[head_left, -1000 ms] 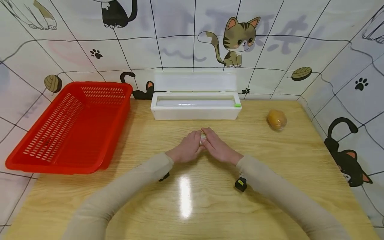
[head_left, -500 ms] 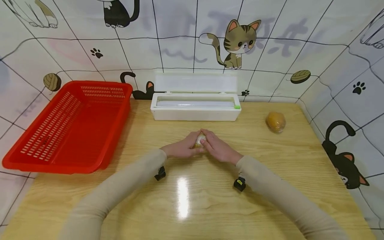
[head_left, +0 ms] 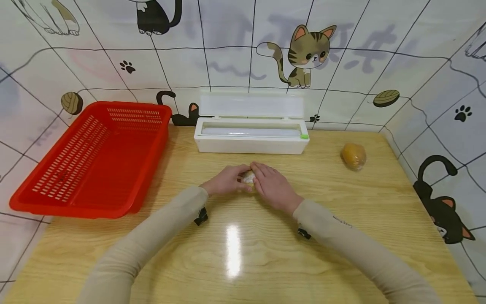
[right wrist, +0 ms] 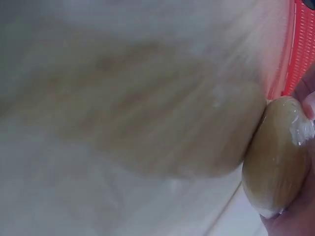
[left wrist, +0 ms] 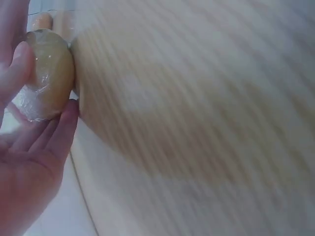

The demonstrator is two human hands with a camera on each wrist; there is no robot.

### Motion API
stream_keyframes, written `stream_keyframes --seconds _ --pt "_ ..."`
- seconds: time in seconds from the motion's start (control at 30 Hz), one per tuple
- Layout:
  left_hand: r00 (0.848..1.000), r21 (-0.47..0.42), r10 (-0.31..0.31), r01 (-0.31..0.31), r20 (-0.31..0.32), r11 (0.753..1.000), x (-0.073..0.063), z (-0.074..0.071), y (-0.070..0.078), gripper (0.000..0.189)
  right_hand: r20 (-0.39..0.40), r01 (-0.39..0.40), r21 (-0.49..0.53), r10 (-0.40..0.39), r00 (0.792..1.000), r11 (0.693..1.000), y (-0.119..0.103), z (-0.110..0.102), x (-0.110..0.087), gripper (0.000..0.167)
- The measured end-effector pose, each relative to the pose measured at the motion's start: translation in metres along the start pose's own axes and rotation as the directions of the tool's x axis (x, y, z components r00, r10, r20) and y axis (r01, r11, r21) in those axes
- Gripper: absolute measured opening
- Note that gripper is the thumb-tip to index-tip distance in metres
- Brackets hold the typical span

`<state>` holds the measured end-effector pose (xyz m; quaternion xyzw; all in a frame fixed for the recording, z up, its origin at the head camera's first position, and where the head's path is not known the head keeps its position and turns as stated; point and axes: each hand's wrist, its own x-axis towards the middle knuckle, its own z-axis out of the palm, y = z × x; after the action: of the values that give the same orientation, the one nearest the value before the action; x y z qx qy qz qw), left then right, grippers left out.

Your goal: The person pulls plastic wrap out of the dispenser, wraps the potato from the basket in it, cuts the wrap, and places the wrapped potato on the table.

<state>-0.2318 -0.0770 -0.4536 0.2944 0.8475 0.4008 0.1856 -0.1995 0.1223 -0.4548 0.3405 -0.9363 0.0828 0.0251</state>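
Observation:
A yellow-brown, potato-like oval (head_left: 248,177) in clear plastic film sits between my hands over the middle of the table. My left hand (head_left: 225,180) holds its left side, fingers and thumb apart around it. Across its right side lies my right hand (head_left: 276,188), hiding that part in the head view. In the left wrist view, the oval (left wrist: 56,73) has crinkled film, with a thumb over it and fingers of the left hand (left wrist: 34,167) beneath. The right wrist view shows the oval (right wrist: 275,157) low against the tabletop, the right hand (right wrist: 295,219) behind it.
A white cling film box (head_left: 252,146) with its lid up and a green slider stands at the back. A red slotted basket (head_left: 133,198) is at the left. A film-wrapped orange-coloured round fruit (head_left: 353,156) rests at the back right. Cat-patterned sheeting surrounds the table.
The left hand has shifted left and spread its grip, showing more of the wrapped oval. The right hand has turned flatter over it. The box, basket and orange-coloured fruit stay put.

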Motion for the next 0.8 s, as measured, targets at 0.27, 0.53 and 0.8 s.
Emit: stream_keyframes --seconds 0.27,0.53,0.8 --pt "0.995 -0.191 -0.089 0.094 0.035 0.977 -0.005 -0.012 -0.005 0.061 0.091 -0.062 0.113 0.051 0.995 0.992 0.000 -0.011 0.010 0.051" --pt "0.997 -0.384 -0.018 0.045 0.072 0.922 -0.006 -0.020 -0.015 0.031 0.133 -0.062 0.170 0.039 0.990 0.983 0.001 -0.011 0.009 0.051" --pt "0.977 -0.516 -0.203 0.206 0.062 0.831 0.000 -0.015 -0.013 0.019 0.134 -0.078 0.285 0.041 0.990 0.955 0.005 -0.011 0.010 0.050"
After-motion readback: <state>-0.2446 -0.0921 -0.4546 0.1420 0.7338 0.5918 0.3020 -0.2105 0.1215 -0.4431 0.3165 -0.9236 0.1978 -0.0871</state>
